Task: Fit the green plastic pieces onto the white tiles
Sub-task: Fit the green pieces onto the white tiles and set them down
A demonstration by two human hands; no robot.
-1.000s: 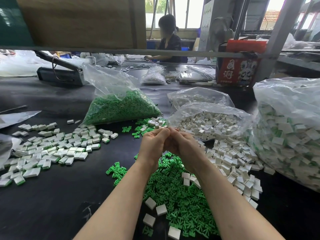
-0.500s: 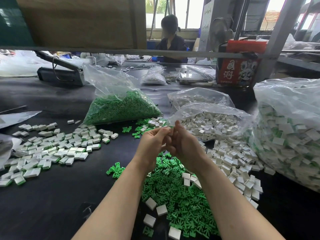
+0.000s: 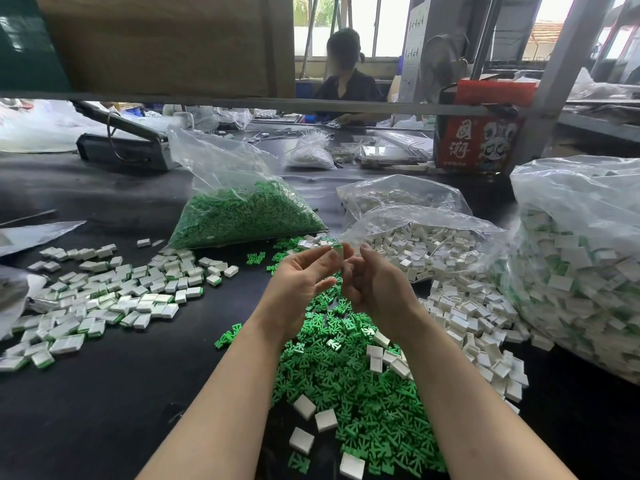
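While the left hand (image 3: 300, 282) pinches a tile (image 3: 337, 251) with green on it at its fingertips, the right hand (image 3: 372, 285) sits just beside, fingers loosely curled, holding nothing I can see. Both hover over the green pieces (image 3: 349, 379) on the tabletop (image 3: 104, 410); loose tiles (image 3: 464, 323) lie right.

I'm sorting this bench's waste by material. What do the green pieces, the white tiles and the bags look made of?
Green pieces: likely moulded plastic, uniform colour, slight sheen. White tiles: probably plastic too, smooth, evenly shaped, matte to satin. Bags: thin clear plastic film, wrinkled, glossy, contents visible through it.
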